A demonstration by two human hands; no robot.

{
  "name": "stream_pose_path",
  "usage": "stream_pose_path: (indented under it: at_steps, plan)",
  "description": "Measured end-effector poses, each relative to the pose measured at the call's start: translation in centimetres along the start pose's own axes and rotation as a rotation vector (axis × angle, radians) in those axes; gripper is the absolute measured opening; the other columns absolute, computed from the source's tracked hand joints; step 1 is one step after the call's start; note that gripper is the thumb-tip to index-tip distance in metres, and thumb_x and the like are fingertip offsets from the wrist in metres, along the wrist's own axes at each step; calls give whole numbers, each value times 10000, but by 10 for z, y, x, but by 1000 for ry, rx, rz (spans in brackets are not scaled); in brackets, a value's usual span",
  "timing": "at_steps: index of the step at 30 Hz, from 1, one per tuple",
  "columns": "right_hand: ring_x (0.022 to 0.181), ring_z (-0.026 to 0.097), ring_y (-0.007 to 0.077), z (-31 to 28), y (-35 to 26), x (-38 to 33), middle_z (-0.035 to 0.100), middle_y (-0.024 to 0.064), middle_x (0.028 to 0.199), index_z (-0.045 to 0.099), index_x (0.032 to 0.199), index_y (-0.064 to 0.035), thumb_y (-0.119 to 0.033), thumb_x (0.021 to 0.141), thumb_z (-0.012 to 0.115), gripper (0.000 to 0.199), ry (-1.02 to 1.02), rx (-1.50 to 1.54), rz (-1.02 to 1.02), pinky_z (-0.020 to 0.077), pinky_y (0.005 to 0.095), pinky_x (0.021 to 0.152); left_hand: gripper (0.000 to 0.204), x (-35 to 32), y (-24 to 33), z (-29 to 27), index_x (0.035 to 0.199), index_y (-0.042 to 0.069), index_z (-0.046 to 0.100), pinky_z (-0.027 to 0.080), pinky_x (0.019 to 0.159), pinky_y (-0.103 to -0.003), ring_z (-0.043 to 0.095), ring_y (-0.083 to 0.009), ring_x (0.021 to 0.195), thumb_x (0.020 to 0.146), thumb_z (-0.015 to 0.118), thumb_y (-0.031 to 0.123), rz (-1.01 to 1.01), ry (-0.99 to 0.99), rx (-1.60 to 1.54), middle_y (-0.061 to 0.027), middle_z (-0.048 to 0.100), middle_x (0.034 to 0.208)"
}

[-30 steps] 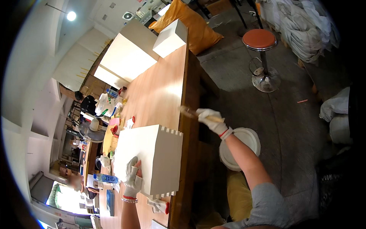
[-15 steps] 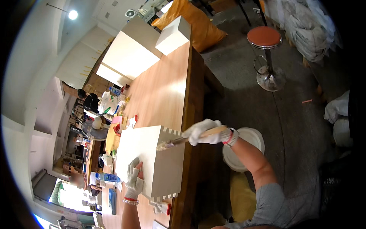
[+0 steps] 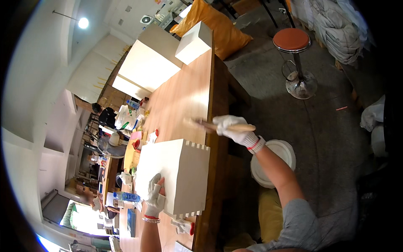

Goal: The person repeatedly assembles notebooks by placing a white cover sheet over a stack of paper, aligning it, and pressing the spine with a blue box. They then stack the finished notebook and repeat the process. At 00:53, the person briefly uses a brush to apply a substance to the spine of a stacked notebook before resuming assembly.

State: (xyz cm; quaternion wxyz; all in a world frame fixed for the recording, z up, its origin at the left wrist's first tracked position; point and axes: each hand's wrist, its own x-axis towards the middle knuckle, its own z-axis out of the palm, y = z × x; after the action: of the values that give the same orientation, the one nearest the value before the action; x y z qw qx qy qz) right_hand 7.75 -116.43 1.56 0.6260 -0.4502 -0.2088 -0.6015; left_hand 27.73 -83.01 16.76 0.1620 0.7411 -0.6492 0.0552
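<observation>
A white box with notched edges like finger joints rests on the wood-topped table, close to its right edge. My left hand, in a white knitted glove, lies on the box's face with the fingers stretched out. Also gloved, my right hand grips a paintbrush by its pale wooden handle. The bristle end is blurred by motion and points left, beyond the far end of the box and apart from it.
Larger white boxes stand at the table's far end, near an orange sack. A water bottle and a spare glove lie near the box. A round white lid or bucket and a red stool are right of the table.
My right hand has lifted the paintbrush off the box's near edge and swung it farther away. My left hand stays on the box. The whole view has shifted slightly.
</observation>
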Motion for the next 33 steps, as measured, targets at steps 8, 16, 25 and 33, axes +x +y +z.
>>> stream_pose_path:
  at_steps: [8,16,25,33]
  plan:
    - [807,612,149,-1,-11,-2,640,76,869,610,941,22,-113,953,508,169,57,-172,20,528,229,766,375,4,-3,2,1236,-13,575,363,1040,-440,470,-390,1220,955,449,200,35,5,17,-247,501,1308]
    - [795,655,183,1,-17,3,655,146,916,585,818,7,-98,942,554,166,-62,-526,-39,568,309,756,367,4,-5,3,1229,-17,584,374,1032,-436,478,-390,1212,942,459,173,44,9,46,-246,505,1302]
    - [918,652,197,-21,-12,-9,671,142,1029,645,950,-27,-24,886,600,78,106,-616,-70,534,298,817,371,9,3,7,1253,-22,559,365,1041,-432,463,-384,1230,951,448,163,-102,17,-144,-246,490,1317]
    - [1048,623,214,-6,17,-122,671,135,1070,665,803,-64,-36,794,734,75,272,-209,500,488,340,927,400,-2,-1,3,1299,-13,525,336,1073,-419,410,-362,1290,969,422,189,-105,-49,-13,-246,440,1368]
